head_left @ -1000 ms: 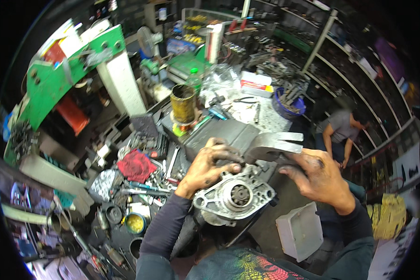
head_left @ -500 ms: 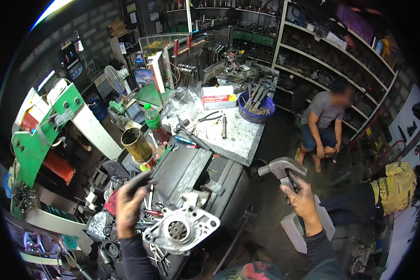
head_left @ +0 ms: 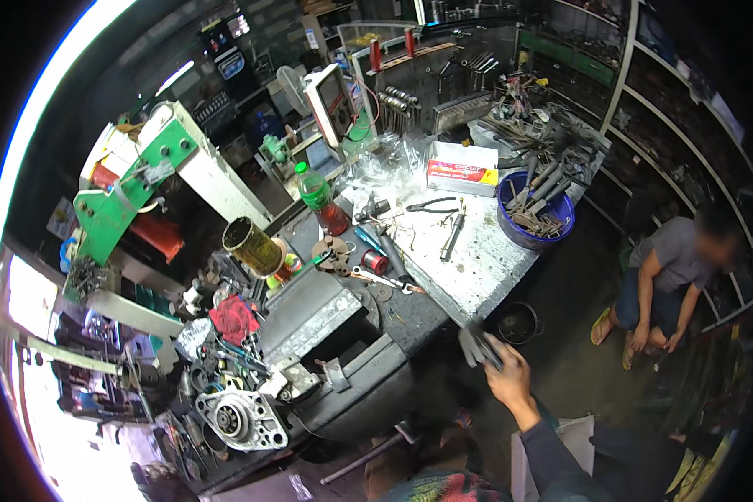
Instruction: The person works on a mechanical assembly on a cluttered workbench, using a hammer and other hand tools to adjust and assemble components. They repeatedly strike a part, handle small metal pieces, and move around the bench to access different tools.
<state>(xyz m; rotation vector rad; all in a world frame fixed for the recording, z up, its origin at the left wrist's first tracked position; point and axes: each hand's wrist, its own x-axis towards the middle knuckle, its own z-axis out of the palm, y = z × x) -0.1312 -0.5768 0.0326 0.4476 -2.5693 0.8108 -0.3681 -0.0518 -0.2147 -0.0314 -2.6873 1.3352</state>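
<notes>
My right hand (head_left: 510, 378) is closed round a claw hammer (head_left: 479, 348), smeared by motion, just off the workbench's front corner. Its head shows; most of the handle is hidden or blurred. I cannot make out my left hand. To the left, a silvery cast-metal housing (head_left: 263, 428) with a round toothed centre sits beside the large grey bench vise (head_left: 307, 316). Neither hand touches it.
On the light bench top (head_left: 485, 272) lie pliers (head_left: 432, 204), a white-and-red box (head_left: 462, 169) and a blue tub of tools (head_left: 537, 236). A green-capped bottle (head_left: 320, 199) stands further left. A seated person (head_left: 673, 268) is at the right.
My view has swung, so the bench and person sit further right and the housing further left. My left hand has gone from sight. The hammer has turned and dropped lower, near the bench corner.
</notes>
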